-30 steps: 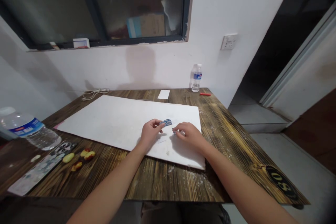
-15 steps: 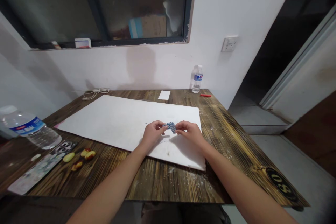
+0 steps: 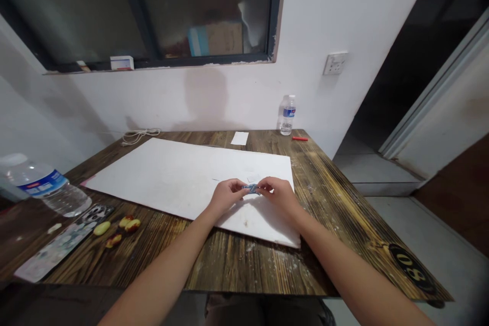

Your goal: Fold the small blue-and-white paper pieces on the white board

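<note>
streaky wood table [image 3: 244, 270], clear plastic bottle [image 3: 61, 193]

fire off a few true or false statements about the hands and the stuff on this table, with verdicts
1. The left hand and the right hand both hold a small blue patterned piece over the flat white rectangular board. True.
2. Four yellow-green and brown fruits lie on the white board. False: they lie on the dark brown wooden table.
3. The short red stick is near the small clear plastic bottle with the blue label. True.
4. The large clear plastic bottle has a red cap. False: its cap is white.
</note>
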`<action>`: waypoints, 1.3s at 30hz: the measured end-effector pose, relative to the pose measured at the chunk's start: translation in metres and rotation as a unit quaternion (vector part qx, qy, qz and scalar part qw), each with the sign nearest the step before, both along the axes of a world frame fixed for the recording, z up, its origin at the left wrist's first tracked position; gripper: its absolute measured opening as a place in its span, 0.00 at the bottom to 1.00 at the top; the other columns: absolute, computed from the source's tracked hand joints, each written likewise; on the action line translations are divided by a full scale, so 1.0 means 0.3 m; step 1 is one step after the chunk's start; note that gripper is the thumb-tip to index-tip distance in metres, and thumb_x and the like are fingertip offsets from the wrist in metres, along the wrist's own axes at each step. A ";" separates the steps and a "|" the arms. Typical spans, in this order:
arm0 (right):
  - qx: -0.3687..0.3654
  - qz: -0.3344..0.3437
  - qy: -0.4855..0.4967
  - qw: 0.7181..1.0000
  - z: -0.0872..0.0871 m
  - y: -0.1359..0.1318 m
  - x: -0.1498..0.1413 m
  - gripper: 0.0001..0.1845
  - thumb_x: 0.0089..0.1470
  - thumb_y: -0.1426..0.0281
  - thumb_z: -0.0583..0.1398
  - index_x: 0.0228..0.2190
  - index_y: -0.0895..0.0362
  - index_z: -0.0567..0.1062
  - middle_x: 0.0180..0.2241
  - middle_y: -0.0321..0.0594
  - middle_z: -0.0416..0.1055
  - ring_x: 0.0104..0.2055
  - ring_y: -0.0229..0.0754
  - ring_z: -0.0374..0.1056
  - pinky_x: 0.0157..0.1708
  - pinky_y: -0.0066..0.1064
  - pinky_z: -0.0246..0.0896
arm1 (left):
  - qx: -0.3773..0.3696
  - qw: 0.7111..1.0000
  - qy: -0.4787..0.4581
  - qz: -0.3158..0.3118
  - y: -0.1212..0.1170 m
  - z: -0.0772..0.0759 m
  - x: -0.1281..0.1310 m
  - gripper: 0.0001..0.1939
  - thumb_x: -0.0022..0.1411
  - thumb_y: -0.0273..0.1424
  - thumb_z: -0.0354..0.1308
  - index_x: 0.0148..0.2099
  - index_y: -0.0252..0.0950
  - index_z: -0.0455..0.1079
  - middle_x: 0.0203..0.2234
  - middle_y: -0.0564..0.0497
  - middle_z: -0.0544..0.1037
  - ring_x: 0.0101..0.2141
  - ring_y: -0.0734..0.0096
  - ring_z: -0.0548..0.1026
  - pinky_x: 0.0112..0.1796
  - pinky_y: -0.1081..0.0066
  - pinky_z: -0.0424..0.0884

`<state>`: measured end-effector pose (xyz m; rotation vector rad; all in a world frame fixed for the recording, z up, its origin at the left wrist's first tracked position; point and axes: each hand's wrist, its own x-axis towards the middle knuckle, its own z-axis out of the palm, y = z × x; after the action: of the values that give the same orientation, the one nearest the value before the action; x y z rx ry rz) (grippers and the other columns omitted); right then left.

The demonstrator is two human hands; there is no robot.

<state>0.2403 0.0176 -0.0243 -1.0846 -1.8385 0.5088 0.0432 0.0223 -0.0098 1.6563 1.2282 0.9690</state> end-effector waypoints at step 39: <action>0.153 0.166 -0.311 0.923 0.009 -0.082 -0.118 0.05 0.56 0.74 0.60 0.35 0.57 0.75 0.31 0.41 0.75 0.38 0.42 0.68 0.41 0.35 0.60 | 0.073 0.976 -0.081 0.187 0.035 -0.011 -0.032 0.15 0.50 0.41 0.63 0.34 0.35 0.72 0.19 0.55 0.73 0.23 0.74 0.71 0.26 0.73 0.67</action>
<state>0.2049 -0.0071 -0.0215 -0.7655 -2.5815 0.0425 0.0337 0.0328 -0.0131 1.4465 1.4130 1.4255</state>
